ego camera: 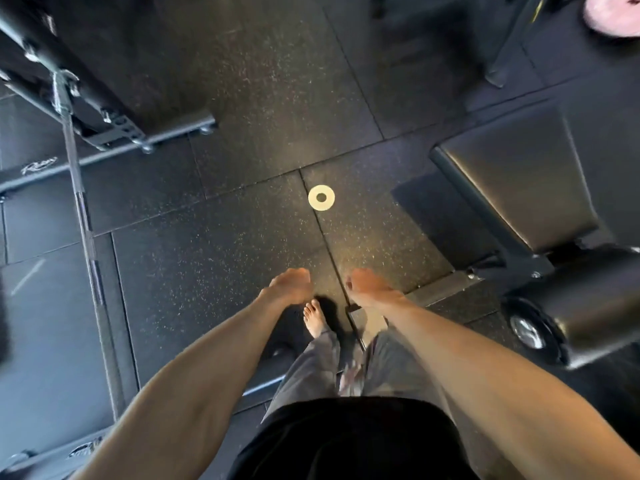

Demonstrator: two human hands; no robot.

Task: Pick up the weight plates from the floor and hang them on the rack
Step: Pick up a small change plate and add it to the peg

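Head view:
Left hand (289,285): empty, fingers loosely curled, reaching down.
Right hand (367,285): empty, relaxed, just beside the left.
Weight plate (321,198): small pale ring, flat on floor (242,244), ahead of both hands, apart from them.
Bench (512,174): right of right hand.

Small pale ring-shaped weight plate (321,198) flat on floor

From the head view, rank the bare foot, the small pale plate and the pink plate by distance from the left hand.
From the left hand:
1. Bare foot, just below it.
2. Small pale plate, ahead on the floor.
3. Pink plate, far top right corner.
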